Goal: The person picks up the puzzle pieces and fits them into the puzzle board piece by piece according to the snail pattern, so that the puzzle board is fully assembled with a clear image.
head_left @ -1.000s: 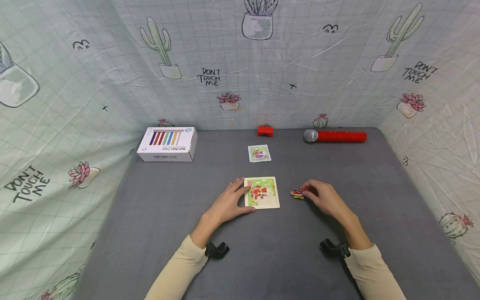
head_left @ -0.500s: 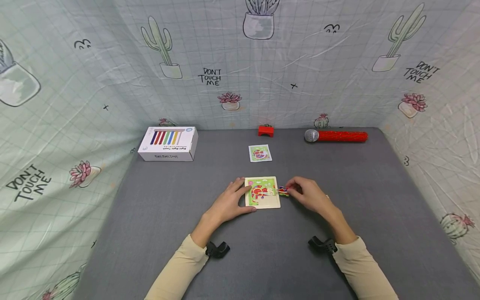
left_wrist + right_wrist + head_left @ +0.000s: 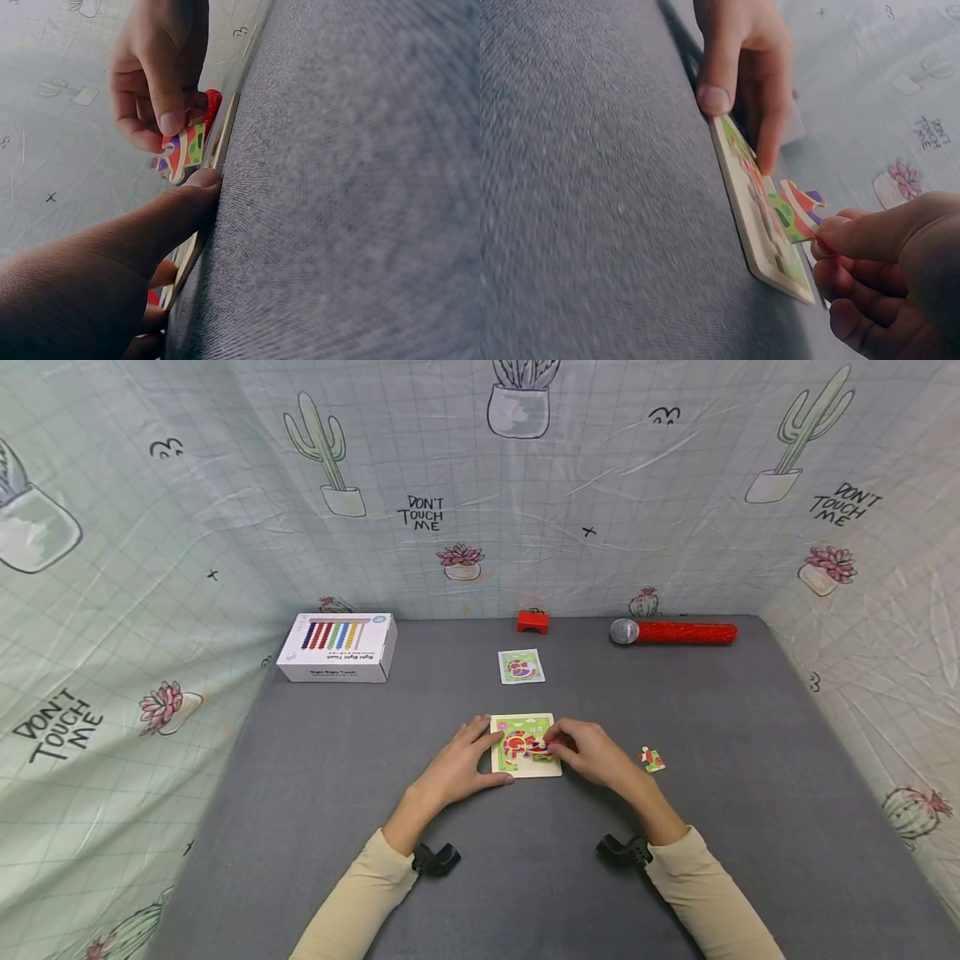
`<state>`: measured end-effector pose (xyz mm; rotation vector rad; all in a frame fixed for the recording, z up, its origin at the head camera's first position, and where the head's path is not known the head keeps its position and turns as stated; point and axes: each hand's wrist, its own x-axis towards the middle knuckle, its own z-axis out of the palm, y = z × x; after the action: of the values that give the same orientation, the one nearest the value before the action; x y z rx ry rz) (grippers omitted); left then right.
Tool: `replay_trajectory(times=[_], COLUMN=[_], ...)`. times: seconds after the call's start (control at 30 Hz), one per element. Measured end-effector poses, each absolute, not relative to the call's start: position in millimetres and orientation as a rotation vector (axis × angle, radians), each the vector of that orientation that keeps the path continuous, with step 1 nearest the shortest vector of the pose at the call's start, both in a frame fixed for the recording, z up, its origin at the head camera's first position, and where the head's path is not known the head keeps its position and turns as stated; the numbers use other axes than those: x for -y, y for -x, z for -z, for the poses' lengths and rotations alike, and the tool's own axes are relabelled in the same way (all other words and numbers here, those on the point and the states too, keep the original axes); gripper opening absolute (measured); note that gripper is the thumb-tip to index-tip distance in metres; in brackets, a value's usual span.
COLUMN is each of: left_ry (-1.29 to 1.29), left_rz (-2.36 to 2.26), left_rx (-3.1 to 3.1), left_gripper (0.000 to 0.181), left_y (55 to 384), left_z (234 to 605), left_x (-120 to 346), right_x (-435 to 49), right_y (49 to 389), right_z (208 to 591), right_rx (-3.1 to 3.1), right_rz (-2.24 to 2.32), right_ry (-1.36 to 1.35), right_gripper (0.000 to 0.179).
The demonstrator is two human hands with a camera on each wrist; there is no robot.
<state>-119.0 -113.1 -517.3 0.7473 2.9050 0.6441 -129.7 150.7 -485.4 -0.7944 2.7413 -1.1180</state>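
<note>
A square wooden jigsaw puzzle board [image 3: 534, 769] with a red and green picture lies on the grey table; part of its lower area shows bare wood. My left hand [image 3: 450, 767] holds the board at its left side, thumb at the near edge and fingers toward the far edge. Over the board's right part, my right hand [image 3: 592, 753] pinches a puzzle piece [image 3: 801, 212] between thumb and fingers. Red, purple and green show on this piece, which stands tilted above the board in both wrist views. Right of that hand lies another loose puzzle piece [image 3: 654, 761].
Behind the board lies a small picture card [image 3: 521, 667]. Along the table's back edge are a white box [image 3: 335, 648] at left, a red arch block [image 3: 532, 622] and a red microphone [image 3: 678, 633]. A printed cloth [image 3: 480, 468] hangs behind.
The right hand has moved left with the puzzle piece, from the table onto the board's right part. The loose piece at right has come into sight. My left hand stays in place.
</note>
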Motion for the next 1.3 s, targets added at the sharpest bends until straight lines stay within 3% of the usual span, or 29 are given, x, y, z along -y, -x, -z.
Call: replay_trajectory(times=[1.3], left_ry=[-0.765], left_rz=[-0.648], left_rx=[-2.921], left_gripper=[0.081], left_y=[118.4], left_z=[519.5], left_x=[113.6], right_x=[-126.0], right_y=[124.6], right_z=[507.8], right_rx=[-2.825], right_rz=[1.039], right_ry=[0.956], right_gripper=[0.009])
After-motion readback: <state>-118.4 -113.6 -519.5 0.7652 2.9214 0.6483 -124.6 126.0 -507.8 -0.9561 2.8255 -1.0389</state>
